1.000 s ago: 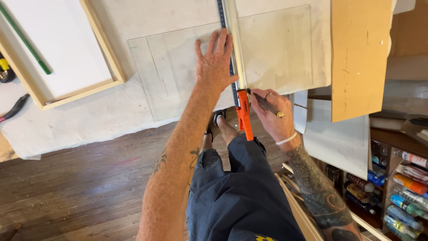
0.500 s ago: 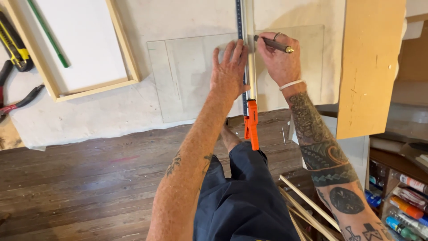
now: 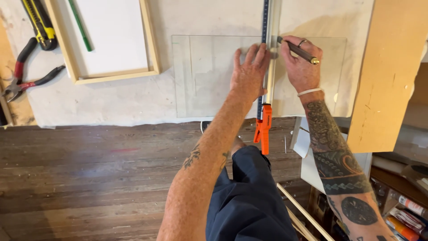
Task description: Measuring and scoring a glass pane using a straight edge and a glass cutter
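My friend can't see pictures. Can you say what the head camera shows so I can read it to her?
A person's left hand presses a long straightedge onto a clear glass sheet, while the right hand holds a pen-like cutting tool against its edge. An orange clamp grips the straightedge's near end; pliers lie far left.

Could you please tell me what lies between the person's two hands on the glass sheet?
In the head view, a long straightedge runs upright between the left hand, which presses on it, and the right hand, which holds a glass cutter.
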